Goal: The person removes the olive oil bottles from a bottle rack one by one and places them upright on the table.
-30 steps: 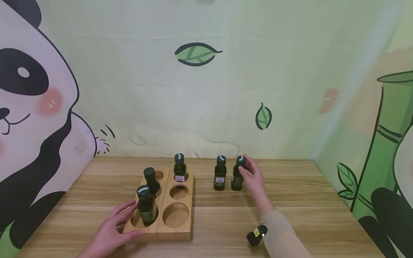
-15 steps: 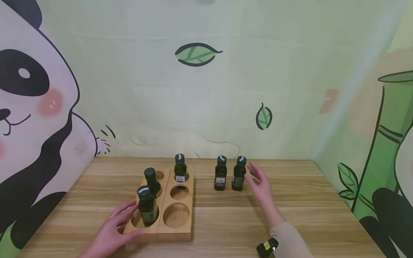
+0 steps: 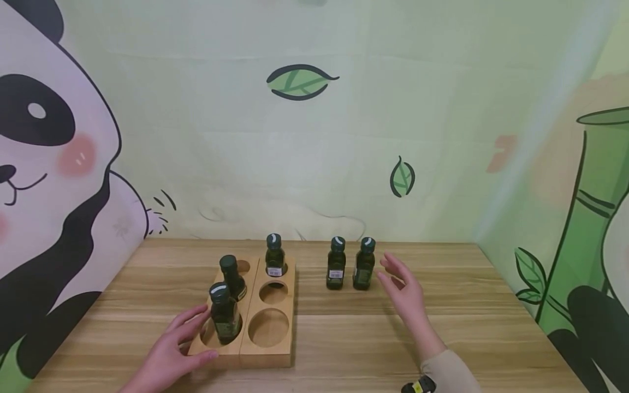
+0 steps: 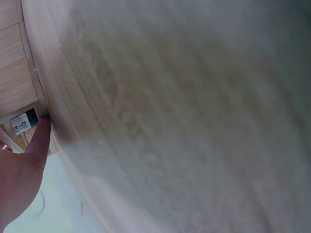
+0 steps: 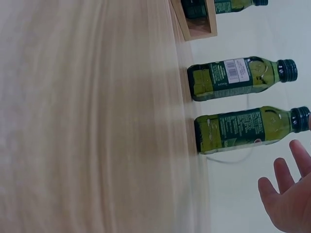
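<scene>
My left hand (image 3: pixel 164 352) holds the near-left corner of a wooden bottle rack (image 3: pixel 265 357), thumb along the front and fingers on the left side. Three dark green bottles stand in the rack's round holes: a near-left bottle (image 3: pixel 224 316), a tilted middle-left bottle (image 3: pixel 232 277) and a far-right bottle (image 3: pixel 274 255). On the table, right of the rack, stand two more upright green glass bottles, a left one (image 3: pixel 336 263) and a right one (image 3: pixel 363 265). My right hand (image 3: pixel 407 292) is just right of the latter, apart from it, fingers loosely extended and holding nothing.
Several rack holes hold no bottle, including the large near-right hole (image 3: pixel 268 327). A black wrist device (image 3: pixel 419 385) sits by the right sleeve (image 3: pixel 452 371). Behind the wood-grain table (image 3: pixel 344 344) hangs a printed backdrop (image 3: pixel 221 136) with pandas and bamboo.
My right hand has let go of the right table bottle and drawn back to the right, toward me. My left hand and the rack have stayed put.
</scene>
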Tool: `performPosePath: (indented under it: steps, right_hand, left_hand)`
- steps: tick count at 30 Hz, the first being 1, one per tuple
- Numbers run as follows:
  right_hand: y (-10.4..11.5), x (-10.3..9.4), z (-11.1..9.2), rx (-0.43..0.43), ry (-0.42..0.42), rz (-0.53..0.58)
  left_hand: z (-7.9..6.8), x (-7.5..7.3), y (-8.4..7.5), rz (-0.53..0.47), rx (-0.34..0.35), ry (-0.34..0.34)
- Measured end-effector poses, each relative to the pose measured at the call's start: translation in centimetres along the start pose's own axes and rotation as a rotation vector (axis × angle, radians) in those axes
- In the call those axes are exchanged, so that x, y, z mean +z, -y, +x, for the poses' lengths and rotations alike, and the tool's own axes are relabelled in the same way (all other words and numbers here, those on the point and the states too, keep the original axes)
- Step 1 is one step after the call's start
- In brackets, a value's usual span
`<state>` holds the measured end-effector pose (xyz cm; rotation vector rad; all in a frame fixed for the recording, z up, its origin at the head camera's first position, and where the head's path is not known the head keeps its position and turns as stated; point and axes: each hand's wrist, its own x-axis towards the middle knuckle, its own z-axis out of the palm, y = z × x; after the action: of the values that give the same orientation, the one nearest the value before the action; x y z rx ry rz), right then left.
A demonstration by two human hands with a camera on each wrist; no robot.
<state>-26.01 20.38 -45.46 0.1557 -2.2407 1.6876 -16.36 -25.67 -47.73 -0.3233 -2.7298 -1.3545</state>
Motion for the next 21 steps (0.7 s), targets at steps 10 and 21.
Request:
performPosePath:
  steps: [10, 21]
  right_hand:
    - [1.0, 0.7, -0.4, -0.052, 0.034, -0.023]
    - [1.2, 2.5, -1.1, -0.122, 0.092, -0.062]
  left_hand:
    - [0.0, 0.0, 0.1, 0.005, 0.033, -0.021]
    - [0.0, 0.1, 0.0, 0.006, 0.019, -0.014]
